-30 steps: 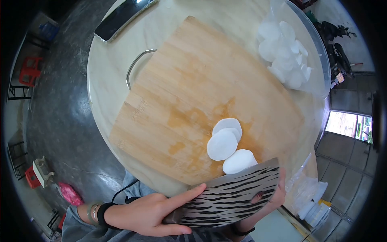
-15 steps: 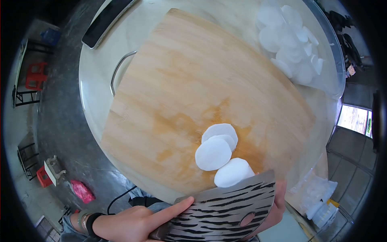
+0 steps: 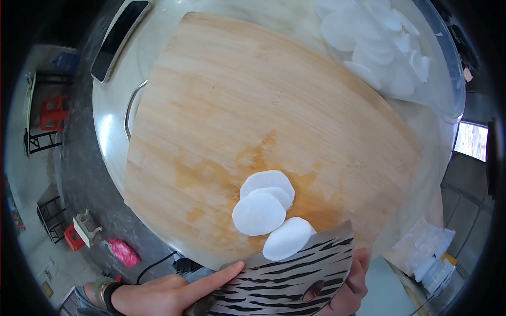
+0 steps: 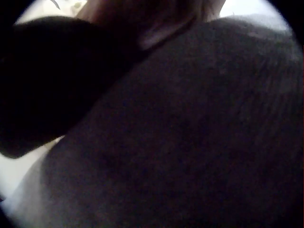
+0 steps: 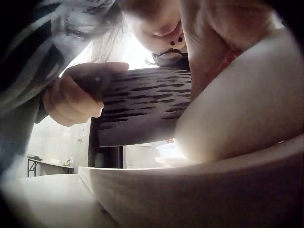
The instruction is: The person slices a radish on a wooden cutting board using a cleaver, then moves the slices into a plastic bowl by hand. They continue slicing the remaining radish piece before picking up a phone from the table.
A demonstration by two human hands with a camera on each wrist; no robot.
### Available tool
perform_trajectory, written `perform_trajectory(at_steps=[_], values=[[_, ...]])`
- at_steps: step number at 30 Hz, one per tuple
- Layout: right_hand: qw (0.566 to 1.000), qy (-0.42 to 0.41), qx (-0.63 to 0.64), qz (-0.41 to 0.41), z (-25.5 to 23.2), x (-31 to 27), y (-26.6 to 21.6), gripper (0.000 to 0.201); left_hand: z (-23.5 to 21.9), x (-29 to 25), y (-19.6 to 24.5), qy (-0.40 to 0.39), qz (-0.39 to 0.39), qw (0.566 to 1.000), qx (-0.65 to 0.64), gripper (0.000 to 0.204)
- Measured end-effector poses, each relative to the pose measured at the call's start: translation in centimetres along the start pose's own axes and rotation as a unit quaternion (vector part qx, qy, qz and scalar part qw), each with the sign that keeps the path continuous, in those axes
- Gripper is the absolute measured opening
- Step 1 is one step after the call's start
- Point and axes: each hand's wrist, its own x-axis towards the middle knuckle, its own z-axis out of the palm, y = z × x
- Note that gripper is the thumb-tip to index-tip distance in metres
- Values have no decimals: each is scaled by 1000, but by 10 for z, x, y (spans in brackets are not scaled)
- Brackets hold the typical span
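Note:
My left hand (image 3: 168, 292) grips the handle of a broad cleaver (image 3: 279, 276), its index finger stretched along the blade. Behind the blade is my right hand (image 3: 353, 289), partly hidden. The right wrist view shows this hand (image 5: 228, 28) holding a large pale vegetable (image 5: 247, 104) on the board, beside the cleaver blade (image 5: 147, 97). Several round white slices (image 3: 258, 213) overlap on the wooden board (image 3: 211, 105); one slice (image 3: 287, 238) tilts next to the blade's edge. The left wrist view is mostly dark cloth, with some skin (image 4: 156, 14) at the top.
A clear container (image 3: 448, 68) with many white slices (image 3: 377, 47) stands at the upper right. A phone (image 3: 118, 39) lies at the upper left, beyond the board's metal handle (image 3: 132, 108). Plastic packaging (image 3: 424, 250) is at the lower right.
The head view has shifted and turned, so the board, slices and cleaver appear further left. The slice beside the blade looks more tilted. Both hands keep their holds.

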Motion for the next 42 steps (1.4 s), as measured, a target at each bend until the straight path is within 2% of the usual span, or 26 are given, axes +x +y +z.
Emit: perform_trajectory(at_steps=[3, 4, 5, 6, 8, 10, 11, 12, 14, 18, 19, 23, 25, 26, 28, 29, 30, 32, 33, 35, 36, 37, 39, 40, 42], values=[[994, -78, -80, -11, -8, 1, 5, 50, 4, 3, 0, 19, 28, 999, -8, 93], [994, -79, -76, -14, -6, 5, 1, 50, 5, 5, 0, 23, 27, 999, -10, 93], [999, -36, -15, -31, -2, 10, -3, 30, 8, 8, 0, 52, 53, 997, -9, 92], [998, 6, 46, -48, 1, 16, -5, 25, 10, 11, -1, 80, 80, 993, -9, 91], [997, -4, 37, -63, -2, 17, -3, 27, 11, 13, -4, 84, 96, 992, -13, 92], [996, -18, 52, -70, 0, 17, -4, 26, 4, 18, 8, 86, 117, 984, 102, 85], [998, 6, 67, -18, 4, 9, -7, 26, -1, 13, 24, 15, -51, 999, 12, 81], [997, 7, 69, -25, 4, 10, -6, 26, 2, 16, 24, 21, -48, 999, 14, 81], [998, 30, 57, 8, 3, 8, -6, 22, 6, 21, 22, 47, -1, 997, 55, 79], [996, 60, 70, 13, 11, 3, -5, 28, 9, 21, 28, 57, -4, 998, 22, 77], [996, 33, 83, 3, 8, 1, -3, 32, 10, 21, 24, 70, 24, 996, 42, 75], [996, 27, 60, -53, 10, 2, -2, 32, 16, 24, 14, 108, 104, 987, 58, 70], [987, 110, 100, -61, 19, -3, -2, 34, 14, 24, 14, 98, 109, 988, 48, 71], [986, 111, 102, -67, 19, -4, -3, 34, 13, 23, 14, 84, 107, 990, 35, 71], [993, 94, 30, -66, 18, -3, -7, 33, 13, 21, 17, 71, 81, 994, 14, 73], [993, 55, -23, -102, 12, -2, -6, 31, 12, 19, 18, 50, 53, 997, -10, 74], [993, 57, -17, -105, 12, 0, -6, 31, 12, 17, 16, 57, 52, 997, -8, 74], [993, 58, 13, -101, 13, 3, -7, 34, 13, 16, 7, 74, 147, 986, -8, 78], [994, 49, 9, -95, 11, 3, -7, 40, 9, 8, 16, 67, 92, 993, -21, 73], [995, 45, 7, -94, 11, 5, -9, 41, -12, -1, 12, 101, 121, 987, 26, 69], [995, 38, 3, -91, 10, 5, -9, 42, -23, -6, 9, 133, 150, 977, 71, 64], [995, 40, 2, -91, 10, 5, -8, 42, -33, -17, 15, 233, 123, 961, 86, 54], [995, 32, 13, -89, 8, 4, -7, 42, -73, -21, 7, 401, 207, 886, 102, 41], [996, 32, 12, -87, 8, 4, -7, 42, -98, -17, 6, 511, 212, 828, 95, 42], [995, 35, 16, -91, 9, 5, -8, 44, -164, -11, -1, 654, 255, 653, 284, 46]])
